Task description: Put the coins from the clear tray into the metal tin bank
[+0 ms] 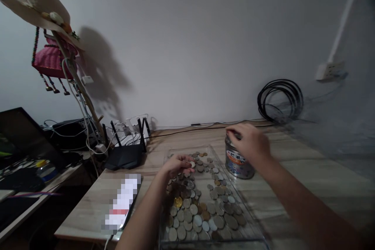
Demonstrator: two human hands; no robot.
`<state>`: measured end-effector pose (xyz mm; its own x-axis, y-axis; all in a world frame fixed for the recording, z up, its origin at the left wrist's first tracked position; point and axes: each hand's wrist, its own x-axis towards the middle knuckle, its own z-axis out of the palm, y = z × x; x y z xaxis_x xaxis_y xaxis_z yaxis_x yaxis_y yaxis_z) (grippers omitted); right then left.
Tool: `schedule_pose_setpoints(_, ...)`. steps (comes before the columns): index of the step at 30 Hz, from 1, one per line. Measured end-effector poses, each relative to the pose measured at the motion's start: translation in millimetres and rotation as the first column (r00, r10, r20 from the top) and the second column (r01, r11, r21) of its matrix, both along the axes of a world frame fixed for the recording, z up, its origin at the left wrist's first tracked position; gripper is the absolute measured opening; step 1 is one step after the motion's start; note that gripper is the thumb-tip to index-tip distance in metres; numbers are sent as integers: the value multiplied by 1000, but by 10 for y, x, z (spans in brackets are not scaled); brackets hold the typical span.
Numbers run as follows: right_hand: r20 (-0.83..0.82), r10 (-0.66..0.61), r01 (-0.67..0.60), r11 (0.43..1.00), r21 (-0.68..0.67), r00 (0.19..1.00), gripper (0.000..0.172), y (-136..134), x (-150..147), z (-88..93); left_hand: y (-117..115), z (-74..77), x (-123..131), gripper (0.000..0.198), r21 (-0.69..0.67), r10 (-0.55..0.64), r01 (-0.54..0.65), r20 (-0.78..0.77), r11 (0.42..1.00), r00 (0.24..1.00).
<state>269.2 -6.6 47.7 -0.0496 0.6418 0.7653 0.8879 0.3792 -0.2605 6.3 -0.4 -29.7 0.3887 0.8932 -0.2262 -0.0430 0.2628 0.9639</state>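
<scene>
Many coins (193, 209), mostly silver with a few brassy ones, lie spread in a clear plastic tray (254, 224). Over the far left part of the tray is my left hand (177, 165), closed with a silver coin (192, 164) pinched at its fingertips. My right hand (250, 140) is at the mouth of a round metal tin (238, 164) with a printed label, standing upright against the tray's right side. Its fingers are bent together over the rim, slightly blurred, and whatever they hold is hidden. The inside of the tin does not show.
A black router (124, 156) and a phone-like device (123, 203) with a blurred-out screen lie left of the tray. Coiled black cable (279, 99) rests against the wall at the back right. Further left stand a laptop (26, 140) and a hat (38, 4) on a stand.
</scene>
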Motion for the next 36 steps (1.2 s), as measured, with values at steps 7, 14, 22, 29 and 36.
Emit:
schedule_pose_setpoints(7,286,594,-490,793,-361,752,21,-153,-675,-458,-11,13,-25,34,21,-113,112,13,993,994)
schedule_pose_setpoints(14,334,571,-479,817,-321,750,21,-107,-736,-543,-15,15,-15,22,-16,-120,120,-39,993,992)
schedule_pose_setpoints(22,32,-89,91,992,-85,996,23,120,255,65,33,4,-17,18,-105,-54,50,-38,993,998)
schedule_pose_setpoints(29,126,-131,165,933,-319,983,21,229,467,60,40,-32,-23,35,-101,-59,59,-4,993,998)
schedule_pose_setpoints(36,73,177,-174,984,-46,981,26,-96,-191,-78,8,42,-46,53,-166,-202,233,187,958,961)
